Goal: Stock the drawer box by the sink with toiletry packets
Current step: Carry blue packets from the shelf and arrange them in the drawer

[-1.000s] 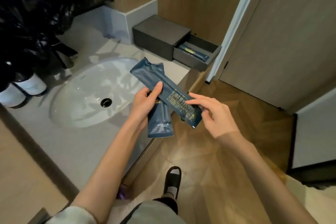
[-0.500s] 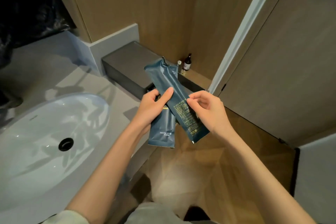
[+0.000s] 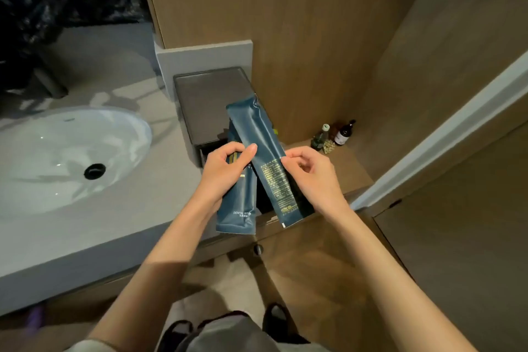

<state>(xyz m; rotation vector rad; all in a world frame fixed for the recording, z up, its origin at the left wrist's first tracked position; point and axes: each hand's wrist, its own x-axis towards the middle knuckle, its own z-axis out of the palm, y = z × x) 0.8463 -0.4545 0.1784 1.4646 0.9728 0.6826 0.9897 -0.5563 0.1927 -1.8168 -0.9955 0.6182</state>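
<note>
Two dark blue toiletry packets are held above the grey drawer box (image 3: 207, 103), which stands on the counter right of the sink (image 3: 65, 151). My left hand (image 3: 225, 171) grips the packet labelled "DENTAL KIT" (image 3: 237, 208), which hangs down. The second packet (image 3: 264, 151), printed side up, lies across it, pinched between my left thumb and the fingertips of my right hand (image 3: 310, 177). The box's open drawer is almost wholly hidden behind the packets and hands.
A grey counter (image 3: 120, 214) runs left to right with a wooden cabinet front and knob (image 3: 258, 248) below. Small bottles (image 3: 334, 136) stand on a wooden ledge right of the box. A wood wall rises behind; a door frame (image 3: 445, 134) slants at right.
The view has swung right and closer, so the drawer box now sits directly under the packets. My right hand has closed its fingertips on the edge of the upper packet.
</note>
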